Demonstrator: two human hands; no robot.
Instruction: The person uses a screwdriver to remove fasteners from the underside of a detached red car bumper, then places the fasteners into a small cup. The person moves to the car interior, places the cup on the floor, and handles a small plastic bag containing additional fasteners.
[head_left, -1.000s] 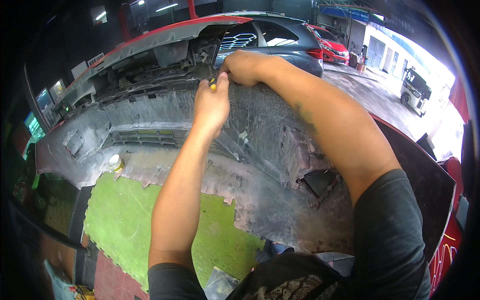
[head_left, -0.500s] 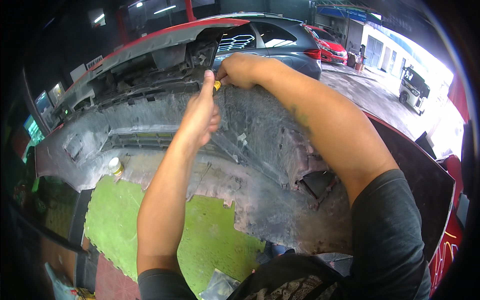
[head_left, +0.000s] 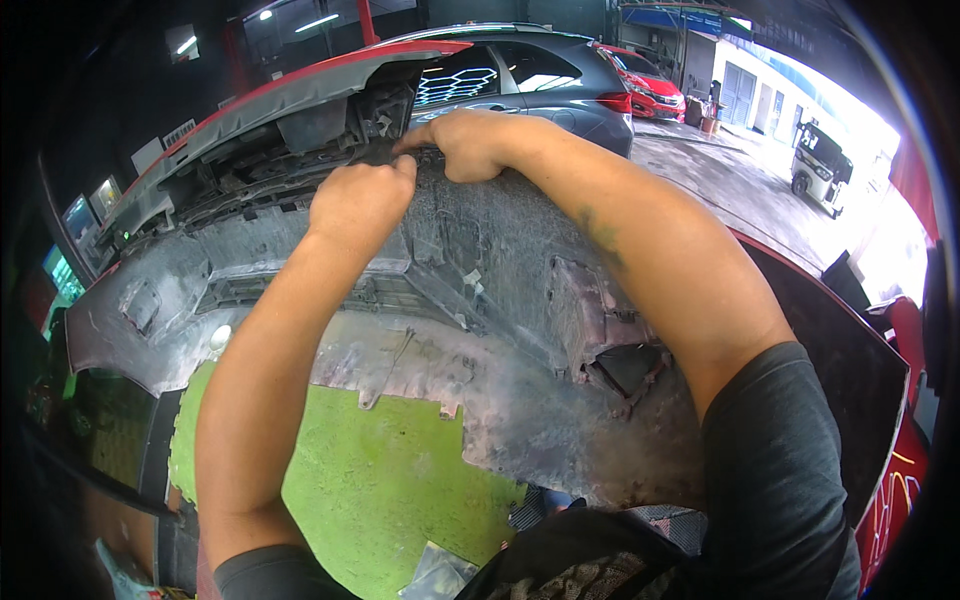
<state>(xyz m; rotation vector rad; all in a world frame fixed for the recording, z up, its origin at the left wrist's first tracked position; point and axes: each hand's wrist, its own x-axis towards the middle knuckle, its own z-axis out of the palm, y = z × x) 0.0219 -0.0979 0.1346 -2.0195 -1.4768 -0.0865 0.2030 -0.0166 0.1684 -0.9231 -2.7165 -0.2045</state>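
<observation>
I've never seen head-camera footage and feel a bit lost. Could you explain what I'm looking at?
There is no machine here: these are a person's bare hands. The picture comes from a wide fisheye camera on their head, looking down, so straight edges bend near the rim.

The left hand and right hand meet at the upper edge of what looks like a car bumper, its dusty inner side facing us. Whether either holds something, I can't tell; the fingers hide it.

Below lies a green mat. Behind the bumper stand a grey car and, farther off, a red car.
</observation>
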